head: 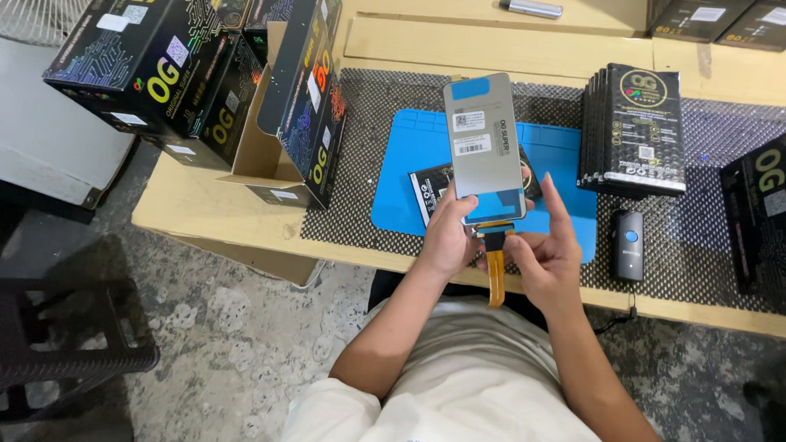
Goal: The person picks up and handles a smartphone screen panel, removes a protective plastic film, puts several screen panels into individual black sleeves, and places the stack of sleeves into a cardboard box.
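Held upright above the near edge of the blue mat (pixel 412 161): a phone display panel (pixel 484 146), grey and matte on the side shown, with two white stickers near its top and an orange flex ribbon (pixel 495 266) hanging from its lower edge. Gripped at the lower left corner by the left hand (pixel 449 236), thumb on the face and fingers curled behind. Steadied at the lower right by the right hand (pixel 544 252), index finger raised along the panel's edge, remaining fingers loosely curled near the ribbon; whether pinching the ribbon, cannot tell.

Under the blue mat, a black-and-white patterned liner (pixel 388 99) on a pale wooden table (pixel 193 205). Lying on the mat behind the panel, a flat black packet (pixel 429 192). Right of the mat, a standing stack of black packets (pixel 636 129) and a small black handheld scanner (pixel 627 245). Left of the mat, piled black cartons (pixel 181 57), one open. Below the table, mottled grey concrete floor (pixel 232 329).
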